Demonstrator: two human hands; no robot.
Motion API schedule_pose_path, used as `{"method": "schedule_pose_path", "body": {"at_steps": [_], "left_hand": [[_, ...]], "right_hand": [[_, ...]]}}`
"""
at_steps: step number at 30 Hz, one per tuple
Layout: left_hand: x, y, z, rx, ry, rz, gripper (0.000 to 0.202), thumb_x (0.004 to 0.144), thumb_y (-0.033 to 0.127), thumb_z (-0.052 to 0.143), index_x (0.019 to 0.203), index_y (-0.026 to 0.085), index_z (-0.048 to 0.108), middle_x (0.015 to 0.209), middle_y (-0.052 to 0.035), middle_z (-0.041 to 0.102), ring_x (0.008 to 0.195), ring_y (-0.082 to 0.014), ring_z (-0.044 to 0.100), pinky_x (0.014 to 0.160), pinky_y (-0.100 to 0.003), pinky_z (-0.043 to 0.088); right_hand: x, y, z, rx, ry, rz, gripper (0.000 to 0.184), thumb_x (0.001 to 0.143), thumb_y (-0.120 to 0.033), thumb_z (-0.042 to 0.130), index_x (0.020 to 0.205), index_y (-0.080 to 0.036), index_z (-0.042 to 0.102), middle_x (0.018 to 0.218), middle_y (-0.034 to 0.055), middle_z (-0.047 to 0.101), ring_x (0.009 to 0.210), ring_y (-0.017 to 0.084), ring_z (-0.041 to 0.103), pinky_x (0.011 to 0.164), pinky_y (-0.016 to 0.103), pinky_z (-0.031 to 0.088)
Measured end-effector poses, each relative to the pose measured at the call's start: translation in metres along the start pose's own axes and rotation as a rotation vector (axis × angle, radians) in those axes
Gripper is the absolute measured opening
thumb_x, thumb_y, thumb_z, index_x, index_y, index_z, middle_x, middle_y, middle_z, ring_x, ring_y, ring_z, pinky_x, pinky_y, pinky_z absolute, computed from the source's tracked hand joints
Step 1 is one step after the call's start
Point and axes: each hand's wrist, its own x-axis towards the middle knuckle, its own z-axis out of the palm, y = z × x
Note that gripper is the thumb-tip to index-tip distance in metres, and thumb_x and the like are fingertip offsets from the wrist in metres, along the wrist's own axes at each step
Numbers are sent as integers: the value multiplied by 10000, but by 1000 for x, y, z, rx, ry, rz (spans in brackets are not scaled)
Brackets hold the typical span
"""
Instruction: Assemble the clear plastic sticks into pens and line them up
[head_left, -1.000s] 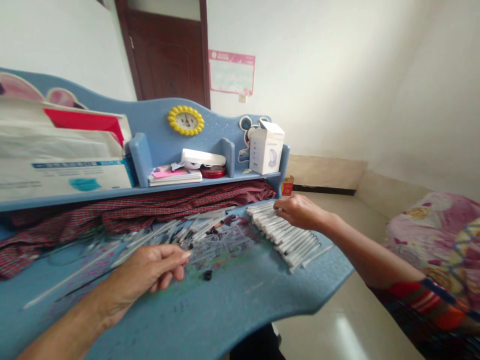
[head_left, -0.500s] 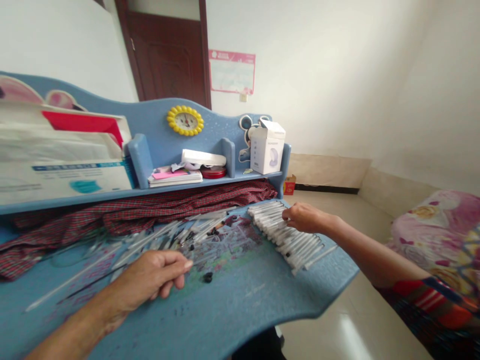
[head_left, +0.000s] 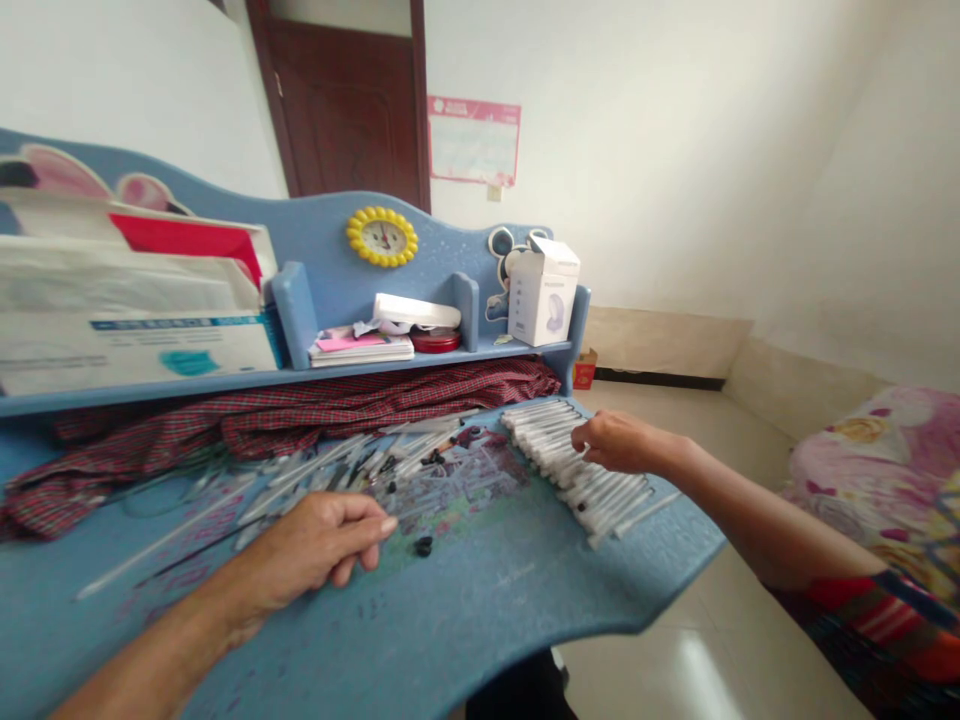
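My left hand (head_left: 330,545) is low over the desk, thumb and forefinger pinched on what looks like a clear pen barrel (head_left: 421,514) pointing right. Just right of those fingertips lies a small black piece (head_left: 424,546). My right hand (head_left: 611,440) is over a row of clear pens (head_left: 551,440) laid side by side along the desk's right part. Its fingers are curled together, and anything between them is hidden. Behind my left hand spreads a loose heap of clear barrels (head_left: 322,462), dark thin rods and small black parts (head_left: 433,457).
The blue desk (head_left: 480,600) has a curved front edge. At its back, a checked cloth (head_left: 285,412) lies under a shelf holding a mask box (head_left: 142,345), papers (head_left: 360,350), a red tin (head_left: 436,342) and a white box (head_left: 544,295). A flowered cover (head_left: 847,450) is at far right.
The whole view has shifted slightly, so things appear a little further right. Both hands keep nearly the same pose and place over the desk.
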Motion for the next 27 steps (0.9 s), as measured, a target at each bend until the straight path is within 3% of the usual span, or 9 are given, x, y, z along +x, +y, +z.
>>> {"method": "schedule_pose_path", "body": {"at_steps": [4, 8, 17, 27], "left_hand": [[6, -13, 1, -15, -15, 31, 383, 699, 529, 516, 653, 158, 595, 459, 19, 497, 407, -80, 380, 410, -185, 242], [9, -19, 1, -9, -25, 41, 375, 706, 524, 511, 666, 161, 597, 502, 8, 533, 404, -78, 383, 405, -187, 238], [0, -4, 2, -2, -21, 23, 355, 706, 500, 515, 627, 160, 577, 445, 24, 496, 396, -73, 365, 410, -186, 249], [1, -2, 3, 8, -33, 9, 322, 717, 463, 517, 630, 158, 573, 432, 31, 482, 390, -67, 352, 408, -184, 247]], "right_hand": [[-17, -10, -3, 57, -65, -99, 201, 721, -192, 541, 887, -217, 651, 794, 42, 676, 755, 170, 611, 624, 221, 375], [-27, -20, 3, -25, -50, -141, 232, 727, -158, 519, 914, -213, 645, 805, 65, 680, 768, 192, 620, 624, 244, 380], [-30, -20, 24, -200, 7, -156, 198, 748, -70, 440, 796, -139, 620, 722, 99, 657, 650, 182, 609, 535, 242, 346], [-32, -26, 25, -259, 17, -167, 185, 752, -69, 428, 791, -127, 600, 776, 97, 621, 581, 144, 562, 496, 239, 306]]}}
